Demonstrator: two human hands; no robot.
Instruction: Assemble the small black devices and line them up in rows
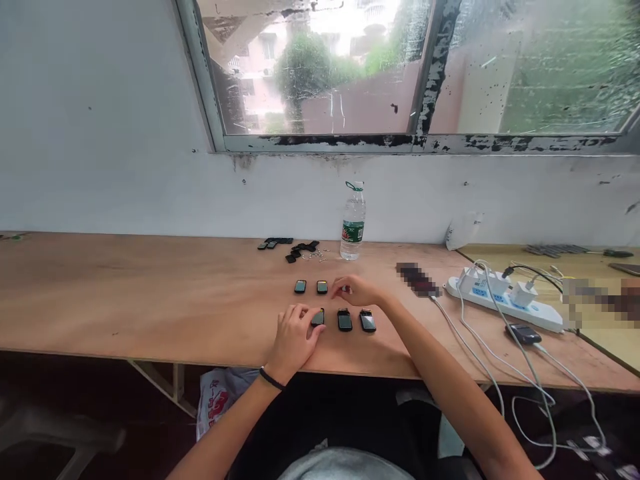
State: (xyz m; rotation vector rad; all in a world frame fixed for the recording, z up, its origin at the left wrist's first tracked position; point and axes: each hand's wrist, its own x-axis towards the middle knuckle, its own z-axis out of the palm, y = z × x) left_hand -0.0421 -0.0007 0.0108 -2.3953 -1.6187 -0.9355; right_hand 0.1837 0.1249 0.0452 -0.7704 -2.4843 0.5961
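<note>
Several small black devices with glossy screens lie in two rows on the wooden table (125, 293). My left hand (293, 339) rests on the table with fingers curled, its fingertips touching the left device of the near row (318, 317). Two more near-row devices (345, 320) (367, 321) lie just to the right. My right hand (357, 291) hovers over the far row, fingers pinched together where a third device would sit; what it grips is hidden. Two far-row devices (300, 287) (322, 287) lie to its left.
A water bottle (353, 223) stands behind the rows, beside a pile of black parts (295, 249). At the right lie a white power strip (503, 300) with chargers, trailing cables and a plugged-in device (523, 333). A plastic bag (220, 393) hangs below the table edge.
</note>
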